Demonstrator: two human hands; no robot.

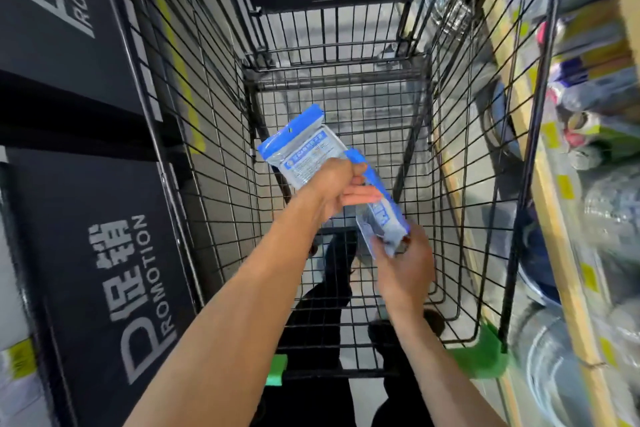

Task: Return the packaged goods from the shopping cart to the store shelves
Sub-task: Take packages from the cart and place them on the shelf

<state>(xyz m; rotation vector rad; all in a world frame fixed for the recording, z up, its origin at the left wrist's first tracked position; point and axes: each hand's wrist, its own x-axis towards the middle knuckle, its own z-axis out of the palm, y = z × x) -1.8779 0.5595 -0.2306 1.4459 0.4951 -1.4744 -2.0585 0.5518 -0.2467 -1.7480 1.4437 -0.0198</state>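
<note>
Both your arms reach over the cart — left hand grips one packet, right hand pinches another packet.

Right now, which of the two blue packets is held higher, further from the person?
The packet in the left hand: this blue packet sits higher and further forward. The other packet, gripped by the right hand, hangs lower and nearer.

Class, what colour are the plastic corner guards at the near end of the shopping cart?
Green, seen in the head view: corner guards.
</note>
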